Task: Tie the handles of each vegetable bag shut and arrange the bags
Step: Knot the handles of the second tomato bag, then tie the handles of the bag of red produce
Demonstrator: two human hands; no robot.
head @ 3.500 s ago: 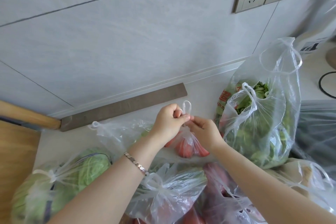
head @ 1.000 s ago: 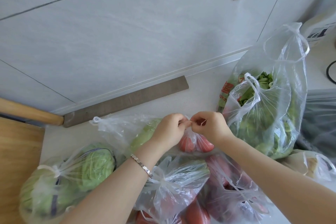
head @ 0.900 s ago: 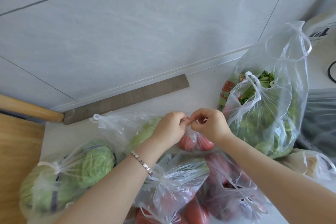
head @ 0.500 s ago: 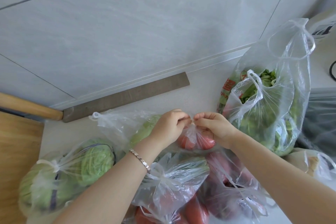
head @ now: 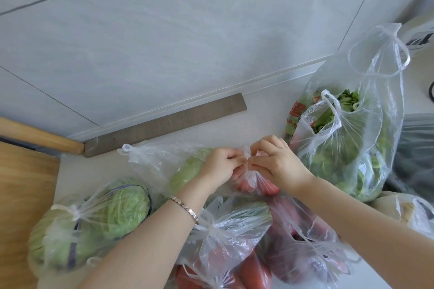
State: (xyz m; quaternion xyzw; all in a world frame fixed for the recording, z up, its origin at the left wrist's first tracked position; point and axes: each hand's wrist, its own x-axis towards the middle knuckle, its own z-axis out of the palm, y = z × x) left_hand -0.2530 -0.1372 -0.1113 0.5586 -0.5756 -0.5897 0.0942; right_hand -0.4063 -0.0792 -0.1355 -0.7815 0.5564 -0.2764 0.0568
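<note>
At frame centre your left grip (head: 222,165) and right grip (head: 276,164) each pinch the handles (head: 247,156) of the tomato bag (head: 257,184), which sits on the table (head: 258,119) directly beneath, the knot between both, equally near each

bare counter (head: 263,122) toward wall (head: 187,54), greens bag (head: 352,152) (tall) blocking right

The left forearm (head: 141,241) and right forearm (head: 366,227) were bare down to the left hand (head: 219,166) and right hand (head: 278,168), and on the left wrist, just left of the tomato bag (head: 257,186), sat a slim bracelet (head: 185,206) of small faceted pale-metal links.
</note>
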